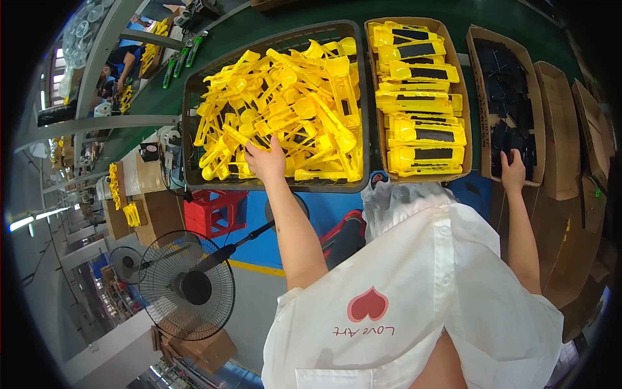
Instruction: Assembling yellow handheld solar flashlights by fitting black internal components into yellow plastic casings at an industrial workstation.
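Note:
My left hand point(267, 162) reaches over the near rim of a dark plastic basket point(278, 186). Its fingers close on the end of a long yellow plastic part point(236, 135), one of a loose heap of similar parts. At the right, my right hand point(514, 172) dips into the near end of a narrow cardboard box holding flat black pieces point(508, 97). Fingers and thumb pinch a black piece point(505, 146) there, partly hidden by the hand. Between the hands, a cardboard box point(467, 97) holds yellow parts with black panels point(424, 134), stacked in a row.
More cardboard trays point(557, 129) stand at the far right. Below the basket are a red stool point(214, 212) and a standing fan point(194, 287). A metal frame post point(97, 123) rises on the left. Beyond it, another person point(123, 61) works near yellow parts.

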{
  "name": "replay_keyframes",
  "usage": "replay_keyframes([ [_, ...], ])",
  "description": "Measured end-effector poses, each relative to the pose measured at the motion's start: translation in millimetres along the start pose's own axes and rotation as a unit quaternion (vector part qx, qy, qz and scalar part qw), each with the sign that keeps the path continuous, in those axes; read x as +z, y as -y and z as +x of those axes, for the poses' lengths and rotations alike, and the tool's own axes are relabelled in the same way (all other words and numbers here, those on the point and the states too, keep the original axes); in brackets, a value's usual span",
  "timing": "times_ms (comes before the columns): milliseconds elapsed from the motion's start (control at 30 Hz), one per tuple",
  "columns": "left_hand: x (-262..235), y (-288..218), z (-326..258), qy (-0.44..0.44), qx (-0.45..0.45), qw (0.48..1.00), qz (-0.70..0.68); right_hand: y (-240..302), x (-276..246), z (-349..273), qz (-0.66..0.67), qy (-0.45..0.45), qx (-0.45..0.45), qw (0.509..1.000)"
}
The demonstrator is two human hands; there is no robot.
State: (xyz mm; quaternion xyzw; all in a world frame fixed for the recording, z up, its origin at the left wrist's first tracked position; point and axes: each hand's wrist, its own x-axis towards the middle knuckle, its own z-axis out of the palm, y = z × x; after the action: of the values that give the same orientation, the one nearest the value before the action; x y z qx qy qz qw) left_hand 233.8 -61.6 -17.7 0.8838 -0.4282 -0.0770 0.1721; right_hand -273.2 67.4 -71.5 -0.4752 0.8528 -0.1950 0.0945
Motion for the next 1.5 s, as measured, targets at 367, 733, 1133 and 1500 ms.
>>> replay_keyframes([
  [367,-47.6,-101.0,-34.5,0.208,0.174,0.945,0.183,-0.3,-2.8,0.3,0.003,-0.020,0.003,1.000],
  [733,36.1,-177.3,-0.7,0.121,0.432,0.893,0.037,-2.5,1.6,-3.5,0.023,-0.056,0.003,0.998],
  [1133,-58.2,-76.5,25.3,0.058,0.415,0.907,-0.031,-7.9,3.3,-1.2,0.026,-0.015,0.009,1.000],
  [1500,-73.0,-89.0,-94.6,0.225,0.410,0.684,-0.560,87.0,-55.9,-7.3,0.560,0.139,0.086,0.812],
])
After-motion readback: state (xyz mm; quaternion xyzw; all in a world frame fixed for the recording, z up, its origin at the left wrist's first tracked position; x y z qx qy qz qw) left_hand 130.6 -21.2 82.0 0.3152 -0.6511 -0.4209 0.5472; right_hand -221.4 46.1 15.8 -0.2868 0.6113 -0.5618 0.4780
